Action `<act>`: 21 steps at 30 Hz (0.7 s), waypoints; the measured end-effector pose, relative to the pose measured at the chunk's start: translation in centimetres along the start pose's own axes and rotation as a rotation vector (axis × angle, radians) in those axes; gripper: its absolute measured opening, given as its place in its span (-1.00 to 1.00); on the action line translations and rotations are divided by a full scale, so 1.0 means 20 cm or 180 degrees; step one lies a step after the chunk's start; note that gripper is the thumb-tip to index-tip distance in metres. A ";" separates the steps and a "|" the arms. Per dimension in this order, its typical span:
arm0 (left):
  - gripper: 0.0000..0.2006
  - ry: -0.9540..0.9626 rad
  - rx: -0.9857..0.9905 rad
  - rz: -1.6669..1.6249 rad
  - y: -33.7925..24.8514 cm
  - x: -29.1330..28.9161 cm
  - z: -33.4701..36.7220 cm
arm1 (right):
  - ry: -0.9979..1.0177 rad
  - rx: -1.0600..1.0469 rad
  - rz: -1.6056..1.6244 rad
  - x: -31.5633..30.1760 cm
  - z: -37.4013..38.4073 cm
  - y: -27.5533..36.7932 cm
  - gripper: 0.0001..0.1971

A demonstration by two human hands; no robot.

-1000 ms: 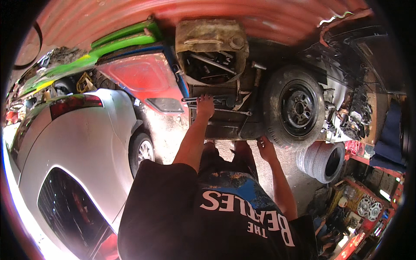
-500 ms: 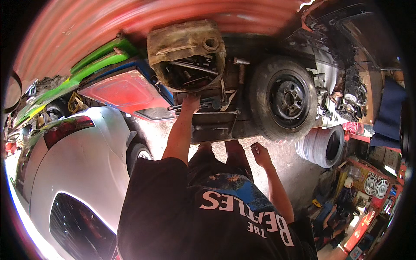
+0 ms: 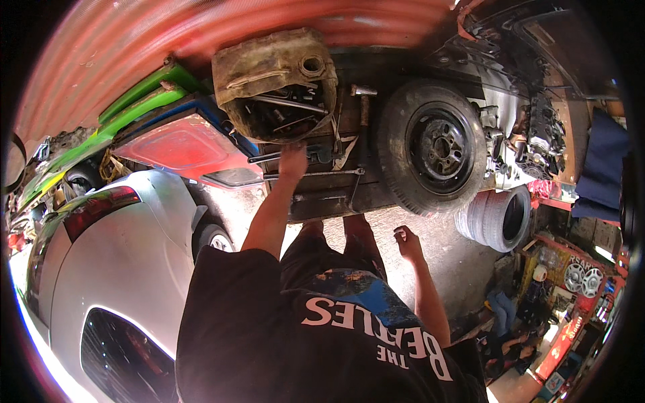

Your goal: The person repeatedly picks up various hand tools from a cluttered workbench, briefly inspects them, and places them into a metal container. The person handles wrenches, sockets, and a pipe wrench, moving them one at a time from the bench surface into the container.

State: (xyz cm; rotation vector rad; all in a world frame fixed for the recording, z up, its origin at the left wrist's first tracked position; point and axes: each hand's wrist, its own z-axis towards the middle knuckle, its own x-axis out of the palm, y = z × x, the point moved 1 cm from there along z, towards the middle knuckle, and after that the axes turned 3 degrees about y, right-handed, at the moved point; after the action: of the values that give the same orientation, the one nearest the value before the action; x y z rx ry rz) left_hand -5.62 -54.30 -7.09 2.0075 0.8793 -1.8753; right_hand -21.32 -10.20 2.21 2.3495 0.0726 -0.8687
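My left hand (image 3: 293,162) reaches over the bench, across the dark handle of an adjustable wrench (image 3: 323,154). Its fingers are blurred, so whether they grip the handle is unclear. Just beyond it stands a grimy, cut-open plastic canister (image 3: 265,82), its opening filled with sockets, bars and other metal tools (image 3: 285,102). Nearer than the wrench lies a long thin metal rod (image 3: 322,174). Off the bench's near edge hangs my right hand (image 3: 407,243), its fingers curled in; what they hold, if anything, is too small to name.
A black-rimmed wheel (image 3: 440,146) lies on the bench, with a hammer (image 3: 364,101) beside it. Farther right are engine parts (image 3: 541,141) and stacked tires (image 3: 507,218). A silver car (image 3: 114,235) and a red panel (image 3: 188,140) stand to the left. Another person (image 3: 514,346) is at lower right.
The whole view has shifted slightly, moving the bench up and left in the picture. My left hand sits a little farther right along the wrench. My right hand stays low with fingers curled.
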 end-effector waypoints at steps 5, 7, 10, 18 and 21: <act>-0.59 -0.0101 -0.0118 -0.0618 -0.34 -0.01 0.21 | 0.0175 0.0070 0.0067 0.04 -0.02 -0.02 -0.77; -0.64 0.0120 -0.0309 -0.0639 -0.39 0.00 0.33 | 0.0189 -0.0010 0.0033 0.04 -0.02 0.01 -0.77; -0.74 0.0720 -0.0659 -0.0699 -0.44 0.00 0.49 | 0.0177 -0.0072 0.0110 -0.01 -0.05 0.07 -0.79; -0.81 0.0368 -0.1007 -0.0550 -0.47 0.09 0.59 | 0.0341 -0.0385 0.0307 -0.16 0.05 0.36 -0.80; -0.82 0.0461 -0.1124 -0.0653 -0.50 0.09 0.63 | 0.0313 -0.0639 0.0326 -0.20 0.15 0.41 -0.79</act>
State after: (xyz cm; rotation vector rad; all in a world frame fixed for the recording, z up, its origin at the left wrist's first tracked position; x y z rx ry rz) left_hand -21.64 -53.19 -8.34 1.9073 1.3941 -1.5445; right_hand -24.03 -17.86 7.37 2.1865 0.0757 -0.6643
